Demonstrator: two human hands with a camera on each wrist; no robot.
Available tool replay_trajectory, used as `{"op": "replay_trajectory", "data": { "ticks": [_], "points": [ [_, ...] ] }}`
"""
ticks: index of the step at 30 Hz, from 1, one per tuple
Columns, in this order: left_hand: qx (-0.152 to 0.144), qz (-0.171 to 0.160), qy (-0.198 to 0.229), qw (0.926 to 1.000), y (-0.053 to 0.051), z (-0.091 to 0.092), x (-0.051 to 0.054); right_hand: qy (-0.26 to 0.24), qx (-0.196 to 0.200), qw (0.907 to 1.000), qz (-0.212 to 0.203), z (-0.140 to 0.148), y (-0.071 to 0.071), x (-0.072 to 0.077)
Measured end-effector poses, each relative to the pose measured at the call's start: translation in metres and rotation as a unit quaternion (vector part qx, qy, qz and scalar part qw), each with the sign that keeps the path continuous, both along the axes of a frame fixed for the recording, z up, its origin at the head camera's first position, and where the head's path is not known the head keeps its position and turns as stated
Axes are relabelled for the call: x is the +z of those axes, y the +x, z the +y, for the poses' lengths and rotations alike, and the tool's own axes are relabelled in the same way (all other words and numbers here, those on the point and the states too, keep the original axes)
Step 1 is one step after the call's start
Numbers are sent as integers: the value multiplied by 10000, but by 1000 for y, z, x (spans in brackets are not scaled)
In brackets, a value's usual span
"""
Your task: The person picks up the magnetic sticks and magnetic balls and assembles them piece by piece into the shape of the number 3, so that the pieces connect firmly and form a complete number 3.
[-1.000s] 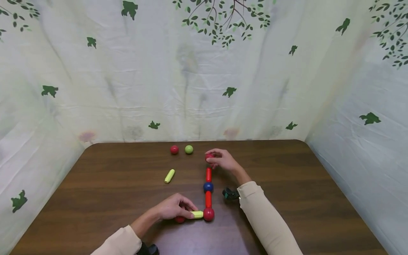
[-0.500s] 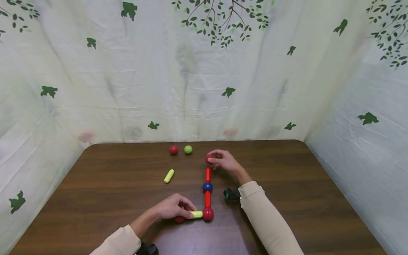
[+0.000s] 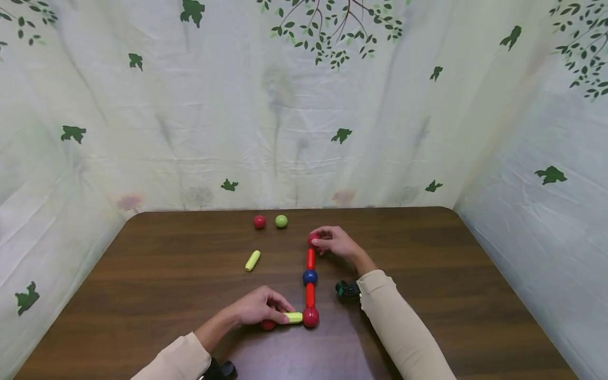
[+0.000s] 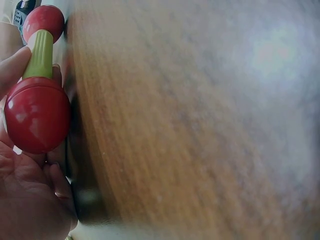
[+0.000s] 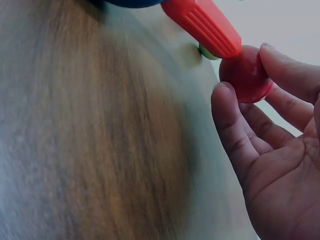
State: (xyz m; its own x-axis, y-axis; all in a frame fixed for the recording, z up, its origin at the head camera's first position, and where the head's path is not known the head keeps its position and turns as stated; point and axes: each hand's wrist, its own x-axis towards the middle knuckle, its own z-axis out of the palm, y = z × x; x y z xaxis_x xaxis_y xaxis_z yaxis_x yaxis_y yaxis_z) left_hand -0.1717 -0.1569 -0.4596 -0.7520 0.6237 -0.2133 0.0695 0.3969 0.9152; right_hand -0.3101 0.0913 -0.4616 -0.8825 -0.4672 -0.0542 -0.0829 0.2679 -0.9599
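Note:
My left hand (image 3: 256, 307) pinches a yellow-green rod (image 3: 294, 317) between thumb and fingers. In the left wrist view this rod (image 4: 41, 55) has a red ball (image 4: 38, 115) at one end and another red ball (image 4: 44, 23) at the other. From the corner ball (image 3: 311, 317) a red rod (image 3: 310, 295) runs away to a blue ball (image 3: 310, 277), and a second red rod (image 3: 311, 258) continues beyond it. My right hand (image 3: 338, 244) holds a red ball by the far rod's end; in the right wrist view the ball (image 5: 245, 75) meets the rod's tip (image 5: 205, 25).
At the back of the brown table (image 3: 190, 295) lie a loose red ball (image 3: 259, 221) and a green ball (image 3: 281, 221). A loose yellow-green rod (image 3: 253, 260) lies left of the red rods. A pale curtain with leaf prints (image 3: 228, 105) hangs behind.
The right hand has brought its red ball slightly nearer, down toward the far end of the red rod. My left hand keeps its grip in the same place.

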Motion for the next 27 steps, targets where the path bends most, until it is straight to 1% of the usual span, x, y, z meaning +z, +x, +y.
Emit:
{"op": "replay_trajectory", "data": {
  "ticks": [8,21,23,27],
  "points": [
    [-66,-37,38,10000,-1,1,0,217,83,9997,101,-1,2,2],
    [-39,-16,107,9999,1,0,2,57,39,10000,47,-5,1,-3],
    [-32,-28,97,9999,1,-1,2,116,-18,9999,38,-6,1,-4],
    [-18,-73,59,10000,1,0,3,395,-113,9991,127,-7,1,-2]
  ]
}}
